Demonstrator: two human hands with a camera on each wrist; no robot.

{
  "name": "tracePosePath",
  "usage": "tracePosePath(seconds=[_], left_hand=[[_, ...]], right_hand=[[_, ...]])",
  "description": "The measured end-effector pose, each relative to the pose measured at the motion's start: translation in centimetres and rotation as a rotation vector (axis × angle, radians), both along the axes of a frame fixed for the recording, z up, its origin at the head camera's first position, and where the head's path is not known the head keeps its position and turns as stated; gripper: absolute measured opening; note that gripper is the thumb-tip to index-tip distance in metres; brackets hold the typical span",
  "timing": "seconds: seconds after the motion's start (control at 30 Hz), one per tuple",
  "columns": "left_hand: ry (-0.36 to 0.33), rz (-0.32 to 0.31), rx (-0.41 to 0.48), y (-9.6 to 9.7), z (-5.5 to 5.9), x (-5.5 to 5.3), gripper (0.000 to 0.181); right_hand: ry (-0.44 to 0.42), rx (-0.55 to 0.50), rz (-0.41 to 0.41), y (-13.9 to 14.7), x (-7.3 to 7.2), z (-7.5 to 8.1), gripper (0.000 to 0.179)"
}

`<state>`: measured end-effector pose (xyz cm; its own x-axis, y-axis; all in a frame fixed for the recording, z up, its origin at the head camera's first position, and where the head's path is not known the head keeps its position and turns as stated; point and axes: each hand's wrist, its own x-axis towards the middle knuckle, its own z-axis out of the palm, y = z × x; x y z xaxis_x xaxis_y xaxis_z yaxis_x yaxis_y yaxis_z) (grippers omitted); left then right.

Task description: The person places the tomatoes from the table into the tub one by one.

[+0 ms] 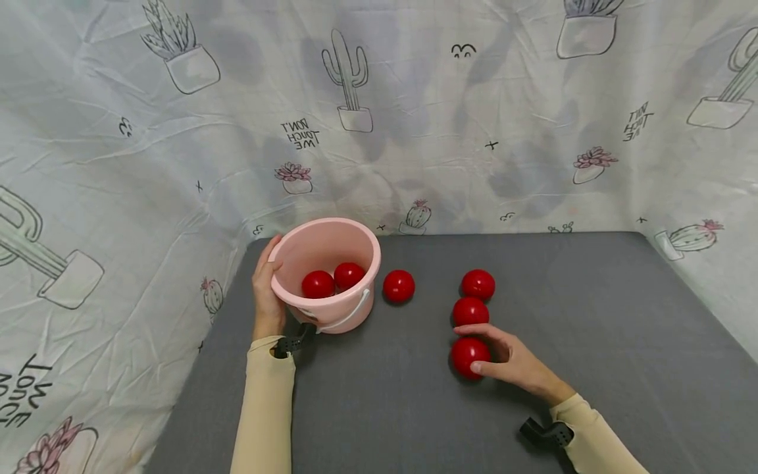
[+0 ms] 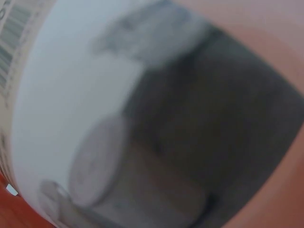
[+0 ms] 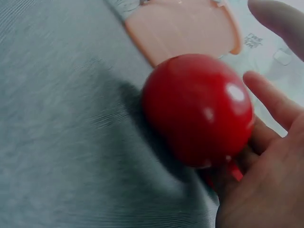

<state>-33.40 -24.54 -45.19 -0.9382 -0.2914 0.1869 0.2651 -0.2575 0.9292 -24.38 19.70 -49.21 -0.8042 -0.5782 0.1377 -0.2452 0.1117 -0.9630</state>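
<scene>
A pink bucket (image 1: pixel 320 247) with a white handle stands at the back left, tilted towards me. My left hand (image 1: pixel 269 289) grips its left rim, thumb over the edge. Two red balls, the left ball (image 1: pixel 318 284) and the right ball (image 1: pixel 350 275), lie inside it. On the table, my right hand (image 1: pixel 521 362) is spread around the nearest red ball (image 1: pixel 470 357). In the right wrist view, some fingers reach behind this ball (image 3: pixel 197 109), while two fingertips stand apart from it. The left wrist view is blurred and close, with pink at its right edge.
Beyond the right hand's ball sit a middle red ball (image 1: pixel 470 311) and a far red ball (image 1: pixel 478 284). Another red ball (image 1: pixel 399 286) lies just right of the bucket. A grey cloth covers the table (image 1: pixel 385 408). Behind hangs a cactus-print curtain (image 1: pixel 414 99).
</scene>
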Motion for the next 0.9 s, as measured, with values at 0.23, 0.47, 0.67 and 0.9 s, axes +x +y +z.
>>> tracePosePath(seconds=[0.23,0.47,0.67,0.9], left_hand=[[-0.006,-0.007,-0.007,0.10,-0.34,0.04,0.056],[-0.003,-0.009,-0.007,0.14,-0.24,0.07,0.056],[-0.003,0.000,0.008,0.07,0.10,0.09,0.057],[-0.006,0.003,0.021,0.18,0.31,0.11,0.056]], right_hand=[[0.078,0.178,-0.067,-0.30,0.33,-0.89,0.057],[0.037,0.234,-0.131,-0.48,0.56,-1.14,0.064],[0.017,0.254,-0.146,-0.84,0.53,-1.15,0.066],[0.052,0.306,-0.179,-0.88,0.50,-1.23,0.062]])
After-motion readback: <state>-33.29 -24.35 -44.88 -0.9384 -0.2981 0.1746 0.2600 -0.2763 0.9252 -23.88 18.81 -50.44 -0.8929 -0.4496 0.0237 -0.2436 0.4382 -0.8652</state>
